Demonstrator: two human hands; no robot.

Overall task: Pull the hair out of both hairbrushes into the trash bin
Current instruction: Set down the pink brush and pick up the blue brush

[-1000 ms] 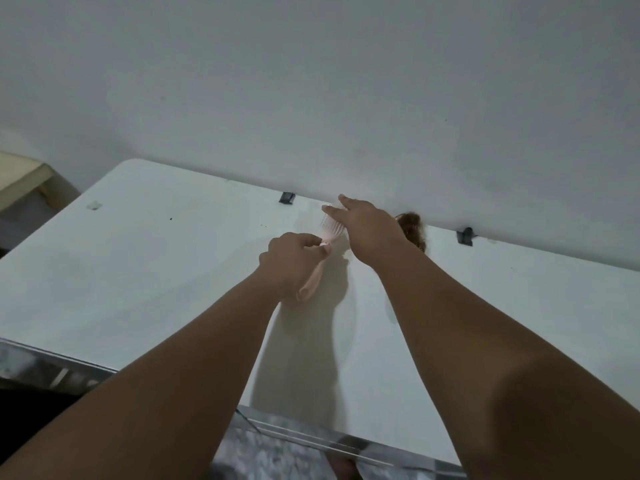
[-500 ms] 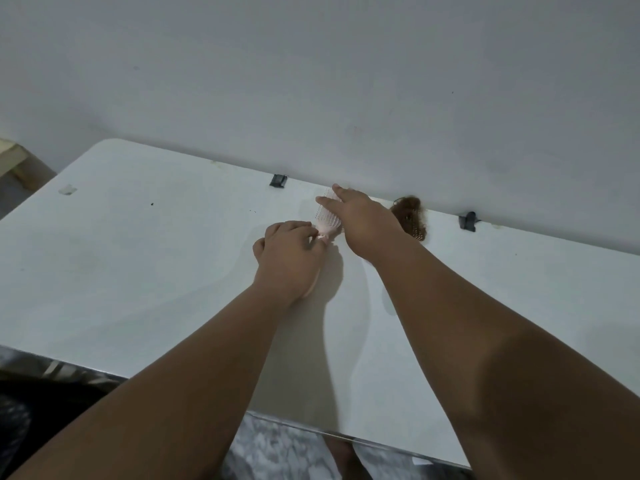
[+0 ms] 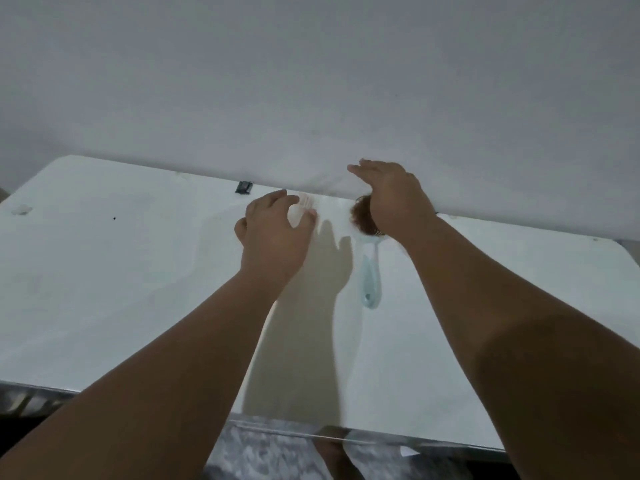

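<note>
A pink hairbrush [image 3: 303, 206] lies on the white table [image 3: 104, 271] near the back edge, mostly hidden under my left hand [image 3: 273, 237], whose fingers are spread just over it. To the right lies a pale blue hairbrush [image 3: 370, 275] with its handle pointing toward me. A clump of brown hair [image 3: 360, 216] fills its head. My right hand [image 3: 391, 195] hovers flat over that head with its fingers extended, holding nothing. No trash bin is in view.
The table backs against a plain grey wall [image 3: 311, 81]. A small black clip [image 3: 244, 187] sits at the back edge left of the brushes. The table's metal-trimmed front edge [image 3: 311, 427] runs close below my forearms.
My left hand has let go of the pink brush and opened over it. My right hand has moved right from the pink brush to above the blue brush's hair.
</note>
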